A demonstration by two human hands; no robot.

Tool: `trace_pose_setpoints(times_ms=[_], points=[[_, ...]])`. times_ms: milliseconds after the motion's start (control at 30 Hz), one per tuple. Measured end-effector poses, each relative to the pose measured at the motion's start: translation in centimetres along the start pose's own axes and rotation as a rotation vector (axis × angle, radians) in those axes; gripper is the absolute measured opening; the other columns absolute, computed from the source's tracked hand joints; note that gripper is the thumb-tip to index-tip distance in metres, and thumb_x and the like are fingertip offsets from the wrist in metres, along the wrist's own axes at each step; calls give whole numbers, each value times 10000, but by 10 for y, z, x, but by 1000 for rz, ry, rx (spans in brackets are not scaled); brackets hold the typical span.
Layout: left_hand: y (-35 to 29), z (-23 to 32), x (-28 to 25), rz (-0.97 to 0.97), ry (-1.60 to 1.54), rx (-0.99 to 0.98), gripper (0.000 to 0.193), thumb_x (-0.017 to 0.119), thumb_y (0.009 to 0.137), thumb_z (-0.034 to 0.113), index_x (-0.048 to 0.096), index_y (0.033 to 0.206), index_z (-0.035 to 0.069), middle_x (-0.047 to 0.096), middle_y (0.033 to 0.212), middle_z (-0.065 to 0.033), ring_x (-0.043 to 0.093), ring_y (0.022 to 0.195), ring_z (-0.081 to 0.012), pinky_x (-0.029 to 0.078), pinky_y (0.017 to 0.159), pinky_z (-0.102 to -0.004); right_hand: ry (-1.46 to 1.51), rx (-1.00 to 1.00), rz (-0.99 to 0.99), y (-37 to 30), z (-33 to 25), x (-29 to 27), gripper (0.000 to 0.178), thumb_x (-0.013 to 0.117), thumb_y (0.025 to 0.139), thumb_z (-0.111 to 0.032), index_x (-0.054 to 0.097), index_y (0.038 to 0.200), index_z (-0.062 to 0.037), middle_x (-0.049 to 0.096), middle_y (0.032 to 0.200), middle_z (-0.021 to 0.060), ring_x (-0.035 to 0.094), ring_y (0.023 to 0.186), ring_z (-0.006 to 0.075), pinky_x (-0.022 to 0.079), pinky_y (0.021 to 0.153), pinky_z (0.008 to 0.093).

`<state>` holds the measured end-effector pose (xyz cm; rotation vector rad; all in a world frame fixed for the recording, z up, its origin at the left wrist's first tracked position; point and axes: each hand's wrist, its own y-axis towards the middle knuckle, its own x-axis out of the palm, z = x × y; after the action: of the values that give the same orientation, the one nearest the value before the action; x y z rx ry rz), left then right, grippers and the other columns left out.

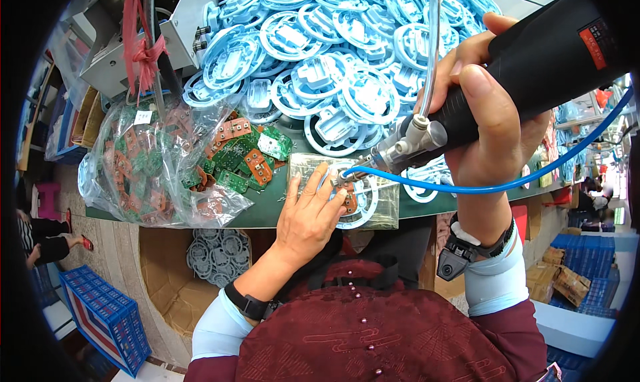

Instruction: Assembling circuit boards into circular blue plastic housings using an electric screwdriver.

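My right hand [490,109] is wrapped round a thick black power screwdriver [553,55], which slants down to the left. Its metal nose [400,145] comes down on a light-blue ring-shaped plastic part [365,212] near the table's front edge. A small orange circuit board [349,201] sits inside this ring. My left hand [310,215] lies over the part's left side with its fingers stretched out, the fingertips close to the screwdriver's tip. The tip itself is partly hidden by the fingers. Under the part is a flat pad wrapped in clear tape [388,217].
A big heap of light-blue plastic parts [333,69] covers the far side. At left lies a clear bag [153,169] of circuit boards, with loose green and orange boards [233,152] beside it. A blue air hose [493,189] loops rightward. A cardboard box [160,262] stands below the table.
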<state>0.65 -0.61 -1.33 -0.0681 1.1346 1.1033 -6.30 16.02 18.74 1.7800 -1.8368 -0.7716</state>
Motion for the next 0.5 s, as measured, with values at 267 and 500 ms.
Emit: trace_pose_setpoints(times_ms=[267, 500], points=[[-1, 0, 0, 28, -6, -2, 325, 710, 797, 155, 642, 1098, 53, 591, 1196, -159, 498, 1253, -340, 376, 975, -540, 30, 30, 22, -1, 7, 3, 442, 562, 818, -46, 429, 1221, 76, 507, 793, 102, 559, 589, 187, 487, 550, 309], [1, 0, -1, 31, 1, 27, 332, 717, 788, 150, 643, 1095, 48, 586, 1197, -160, 498, 1247, -345, 388, 968, -523, 87, 95, 51, -1, 12, 8, 442, 565, 821, -2, 422, 1233, 71, 542, 749, 92, 570, 598, 172, 483, 604, 307]])
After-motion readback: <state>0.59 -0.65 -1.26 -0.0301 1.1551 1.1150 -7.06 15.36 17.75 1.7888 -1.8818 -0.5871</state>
